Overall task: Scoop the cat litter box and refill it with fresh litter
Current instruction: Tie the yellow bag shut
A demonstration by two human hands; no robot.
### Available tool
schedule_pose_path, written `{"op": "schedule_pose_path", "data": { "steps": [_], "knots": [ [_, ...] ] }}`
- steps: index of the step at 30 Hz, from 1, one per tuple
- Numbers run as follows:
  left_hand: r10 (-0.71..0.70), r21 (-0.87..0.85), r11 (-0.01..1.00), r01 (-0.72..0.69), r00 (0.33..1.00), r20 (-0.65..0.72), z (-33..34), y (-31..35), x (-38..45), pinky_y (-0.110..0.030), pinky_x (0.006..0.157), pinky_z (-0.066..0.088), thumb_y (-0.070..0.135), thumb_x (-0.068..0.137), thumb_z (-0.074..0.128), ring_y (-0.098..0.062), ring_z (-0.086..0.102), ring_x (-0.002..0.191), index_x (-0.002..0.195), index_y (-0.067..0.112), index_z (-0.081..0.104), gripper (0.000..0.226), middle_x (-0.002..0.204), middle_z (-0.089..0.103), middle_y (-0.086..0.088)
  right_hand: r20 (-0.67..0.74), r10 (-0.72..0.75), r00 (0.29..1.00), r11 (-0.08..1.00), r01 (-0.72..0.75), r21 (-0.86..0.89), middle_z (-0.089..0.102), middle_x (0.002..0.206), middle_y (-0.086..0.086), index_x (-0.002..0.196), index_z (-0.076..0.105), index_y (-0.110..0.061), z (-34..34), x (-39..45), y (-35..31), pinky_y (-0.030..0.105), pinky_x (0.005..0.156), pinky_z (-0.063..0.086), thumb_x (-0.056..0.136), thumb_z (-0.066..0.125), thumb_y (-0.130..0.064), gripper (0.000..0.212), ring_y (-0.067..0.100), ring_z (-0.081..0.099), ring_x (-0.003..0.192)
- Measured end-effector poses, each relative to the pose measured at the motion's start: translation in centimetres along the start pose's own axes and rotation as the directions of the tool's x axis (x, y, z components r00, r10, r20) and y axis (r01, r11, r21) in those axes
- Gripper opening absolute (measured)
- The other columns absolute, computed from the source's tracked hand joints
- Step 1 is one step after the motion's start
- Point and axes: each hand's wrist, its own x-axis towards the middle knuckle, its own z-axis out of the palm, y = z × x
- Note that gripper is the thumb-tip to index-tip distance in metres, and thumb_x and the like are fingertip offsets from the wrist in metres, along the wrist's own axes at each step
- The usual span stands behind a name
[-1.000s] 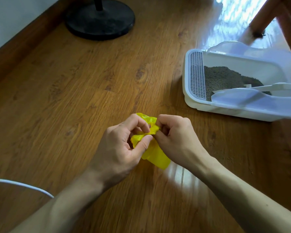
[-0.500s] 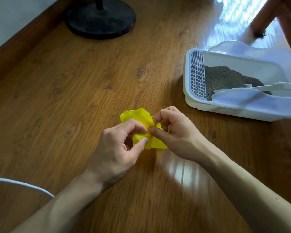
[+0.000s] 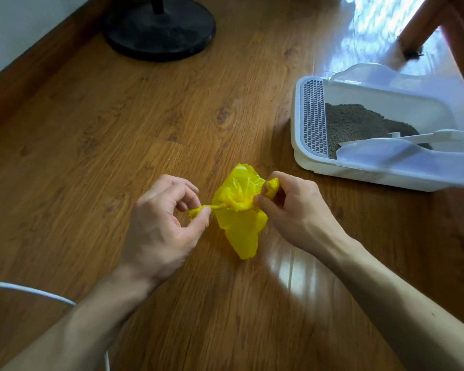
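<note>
A small yellow plastic bag [image 3: 240,220] hangs between my hands above the wooden floor. My left hand [image 3: 164,223] pinches a twisted strand of the bag between thumb and forefinger. My right hand [image 3: 292,210] pinches the other strand, its fingers curled round the yellow plastic. A knot sits between the two strands. The white litter box [image 3: 359,172] stands at the right, holding grey-brown litter [image 3: 354,121]. A white scoop [image 3: 418,136] lies inside the box, its handle pointing right.
A black round stand base [image 3: 160,30] sits at the back left by the wall. A wooden furniture leg [image 3: 418,25] stands behind the litter box. A white cable [image 3: 30,290] crosses the lower left. Bare wooden floor lies around my hands.
My hands have drawn apart, stretching the two bag strands sideways. The bag body now hangs lower between them and shows more of its length.
</note>
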Motion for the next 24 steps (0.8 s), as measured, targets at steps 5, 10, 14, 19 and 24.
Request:
{"op": "schedule_pose_path", "data": {
  "steps": [5, 10, 14, 19, 24],
  "knots": [
    [-0.02, 0.053, 0.998, 0.021, 1.0, -0.004, -0.9, -1.2, -0.1, -0.008, 0.058, 0.035, 0.024, 0.073, 0.071, -0.006, 0.053, 0.071, 0.068, 0.021, 0.06, 0.013, 0.089, 0.063, 0.008, -0.019, 0.059, 0.998, 0.998, -0.059, -0.009, 0.057, 0.061, -0.001, 0.074, 0.061, -0.013, -0.2, -0.1, 1.2, 0.022, 0.052, 0.039, 0.081, 0.078, -0.03, 0.025, 0.013, 0.05, 0.06],
    [-0.061, 0.123, 0.99, 0.064, 0.998, -0.028, -1.6, -2.7, -0.8, -0.013, 0.053, 0.037, 0.007, 0.076, 0.079, -0.01, 0.054, 0.069, 0.068, 0.022, 0.059, 0.026, 0.084, 0.063, 0.005, -0.005, 0.119, 0.993, 0.992, -0.119, -0.038, 0.055, 0.055, -0.009, 0.07, 0.059, -0.016, -0.6, -0.3, 2.1, 0.013, 0.046, 0.035, 0.083, 0.076, -0.026, 0.023, 0.0, 0.051, 0.052],
    [-0.128, 0.134, 0.982, 0.136, 0.99, -0.063, -1.6, -2.9, -1.2, -0.02, 0.053, 0.039, 0.007, 0.073, 0.078, -0.013, 0.055, 0.064, 0.068, 0.022, 0.06, 0.025, 0.078, 0.063, 0.003, -0.028, 0.094, 0.995, 0.99, -0.096, -0.102, 0.053, 0.059, -0.013, 0.074, 0.061, -0.02, -0.7, -0.5, 2.7, 0.022, 0.052, 0.035, 0.085, 0.072, -0.026, 0.017, 0.001, 0.052, 0.056],
    [-0.184, 0.079, 0.979, 0.19, 0.98, -0.078, -1.8, -2.7, -1.2, -0.022, 0.056, 0.041, 0.008, 0.074, 0.077, -0.012, 0.054, 0.066, 0.071, 0.023, 0.06, 0.022, 0.074, 0.062, 0.007, 0.015, -0.064, 0.998, 0.984, 0.065, -0.167, 0.058, 0.084, -0.005, 0.086, 0.064, -0.021, -0.7, -0.4, 3.0, 0.034, 0.066, 0.045, 0.086, 0.069, -0.018, 0.005, 0.015, 0.054, 0.074],
    [-0.186, 0.01, 0.982, 0.188, 0.979, -0.088, -2.0, -2.0, -1.1, -0.01, 0.05, 0.034, 0.003, 0.075, 0.075, -0.01, 0.049, 0.056, 0.077, 0.021, 0.062, 0.023, 0.064, 0.057, 0.009, 0.002, -0.1, 0.995, 0.983, 0.099, -0.153, 0.062, 0.087, -0.005, 0.09, 0.065, -0.021, -0.7, -0.6, 2.8, 0.028, 0.067, 0.045, 0.086, 0.066, -0.013, 0.009, 0.013, 0.056, 0.075]
  ]
}}
